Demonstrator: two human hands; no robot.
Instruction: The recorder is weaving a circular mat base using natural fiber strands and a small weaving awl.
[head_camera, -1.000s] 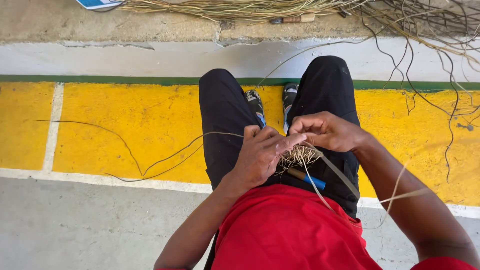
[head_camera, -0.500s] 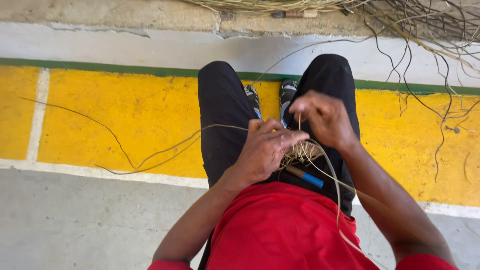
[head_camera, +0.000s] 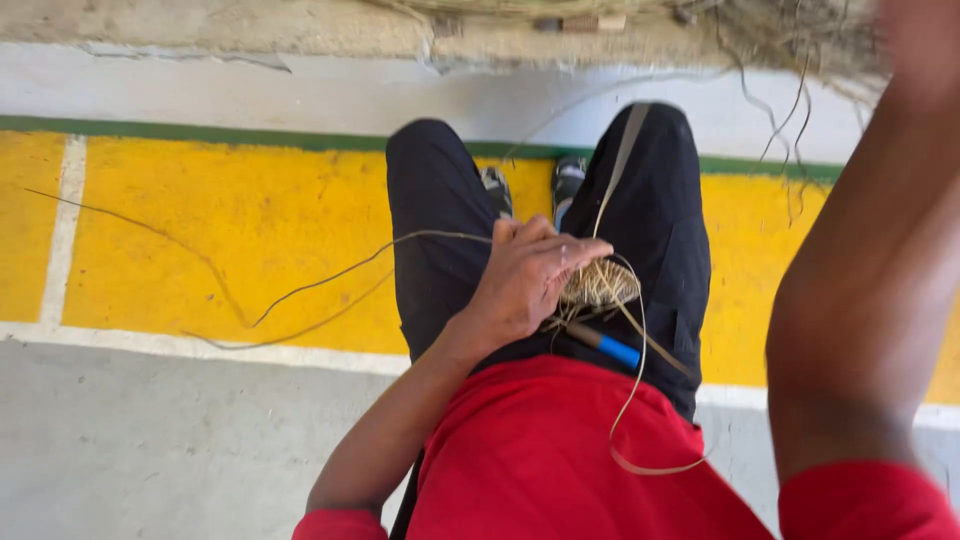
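One hand only is on the work: my left hand (head_camera: 525, 278) lies curled over the small straw bundle (head_camera: 598, 285) on my lap, fingers pressing it down onto my right thigh, the bundle just past my fingertips. My right arm (head_camera: 860, 290) is lifted high at the right, blurred, and its hand is out of view, so I cannot tell its grip. A long strand (head_camera: 612, 190) runs from the bundle straight up along my right leg, another (head_camera: 640, 420) loops down over my red shirt (head_camera: 560, 460).

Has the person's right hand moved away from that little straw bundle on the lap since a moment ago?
Yes. The right hand has lifted up and away to the right, off the woven straw bundle, which the left hand holds on the lap.
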